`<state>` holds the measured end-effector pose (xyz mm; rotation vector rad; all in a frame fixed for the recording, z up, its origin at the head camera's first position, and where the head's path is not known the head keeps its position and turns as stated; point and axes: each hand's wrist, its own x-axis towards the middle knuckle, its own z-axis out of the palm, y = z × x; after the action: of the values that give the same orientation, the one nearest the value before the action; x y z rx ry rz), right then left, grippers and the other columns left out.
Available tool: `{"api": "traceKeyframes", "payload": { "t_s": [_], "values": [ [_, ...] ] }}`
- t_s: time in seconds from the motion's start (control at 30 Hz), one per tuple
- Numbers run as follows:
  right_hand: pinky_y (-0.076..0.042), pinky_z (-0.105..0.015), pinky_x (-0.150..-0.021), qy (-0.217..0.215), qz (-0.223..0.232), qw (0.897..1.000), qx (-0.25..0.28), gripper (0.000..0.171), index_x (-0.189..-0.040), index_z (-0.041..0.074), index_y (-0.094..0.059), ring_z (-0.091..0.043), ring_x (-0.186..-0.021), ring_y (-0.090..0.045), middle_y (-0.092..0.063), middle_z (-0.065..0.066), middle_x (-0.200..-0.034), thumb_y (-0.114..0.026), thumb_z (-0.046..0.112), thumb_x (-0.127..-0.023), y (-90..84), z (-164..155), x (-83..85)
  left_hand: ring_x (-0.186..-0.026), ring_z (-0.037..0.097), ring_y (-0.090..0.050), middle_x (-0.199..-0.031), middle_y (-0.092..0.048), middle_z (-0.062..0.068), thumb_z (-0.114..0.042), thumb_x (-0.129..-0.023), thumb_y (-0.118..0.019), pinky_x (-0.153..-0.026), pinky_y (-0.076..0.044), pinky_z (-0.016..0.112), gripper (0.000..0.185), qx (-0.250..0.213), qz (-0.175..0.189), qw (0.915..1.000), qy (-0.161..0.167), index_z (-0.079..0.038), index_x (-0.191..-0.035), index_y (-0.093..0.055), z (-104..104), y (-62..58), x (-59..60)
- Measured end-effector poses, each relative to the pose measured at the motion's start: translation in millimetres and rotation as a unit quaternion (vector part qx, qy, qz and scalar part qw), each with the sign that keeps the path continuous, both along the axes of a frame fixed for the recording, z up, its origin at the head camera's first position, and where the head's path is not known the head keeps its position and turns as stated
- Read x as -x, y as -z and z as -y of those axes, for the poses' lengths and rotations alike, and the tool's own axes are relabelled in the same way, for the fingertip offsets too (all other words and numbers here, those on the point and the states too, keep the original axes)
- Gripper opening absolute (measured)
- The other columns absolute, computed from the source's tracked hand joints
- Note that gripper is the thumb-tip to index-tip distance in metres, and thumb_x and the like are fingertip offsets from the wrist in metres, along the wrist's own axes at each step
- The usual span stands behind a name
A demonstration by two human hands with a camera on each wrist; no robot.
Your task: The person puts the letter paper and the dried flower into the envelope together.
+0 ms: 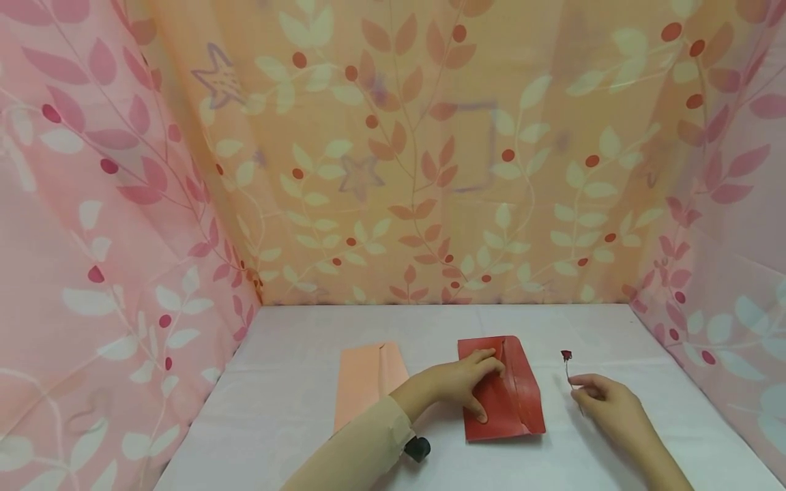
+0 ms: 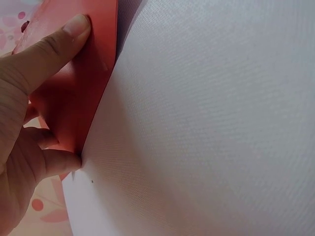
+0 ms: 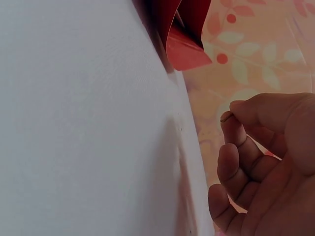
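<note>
A red envelope (image 1: 516, 395) lies on the white tabletop (image 1: 614, 327) with its flap raised a little. My left hand (image 1: 488, 389) holds it down, fingers curled at the flap fold and thumb on the lower face. The left wrist view shows the thumb (image 2: 64, 39) pressed on the red paper (image 2: 83, 98) and a fingertip at its edge. To the right, my right hand (image 1: 580, 385) pinches the thin stem of a small dark red flower (image 1: 566, 355), which stands upright above the table. In the right wrist view, thumb and forefinger (image 3: 231, 128) meet on the wire stem.
A pale orange envelope (image 1: 368, 382) lies left of the red one. Leaf-patterned fabric walls (image 1: 123, 273) close in the left, back and right sides. A black wrist camera (image 1: 419, 448) sits under my left sleeve.
</note>
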<state>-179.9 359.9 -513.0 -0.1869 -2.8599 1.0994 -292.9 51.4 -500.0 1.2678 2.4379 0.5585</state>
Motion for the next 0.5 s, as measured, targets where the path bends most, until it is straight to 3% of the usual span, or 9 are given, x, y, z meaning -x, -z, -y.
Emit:
{"api": "traceKeyframes", "payload": {
  "t_s": [0.5],
  "values": [
    [-0.051,-0.023,-0.069,-0.040,-0.011,0.999,0.020,0.035,-0.122,0.007,-0.071,-0.006,-0.080,-0.063,-0.075,-0.001,-0.095,-0.074,0.028,-0.095,-10.2,18.3,9.5,-0.155,0.014,-0.018,-0.169,-0.017,-0.006,-0.036,-0.075,-0.092,-0.102,-0.050,0.026,0.078,-0.002,0.003,1.0000,0.006,-0.038,-0.135,-0.042,0.1,0.3,0.7]
  ]
}}
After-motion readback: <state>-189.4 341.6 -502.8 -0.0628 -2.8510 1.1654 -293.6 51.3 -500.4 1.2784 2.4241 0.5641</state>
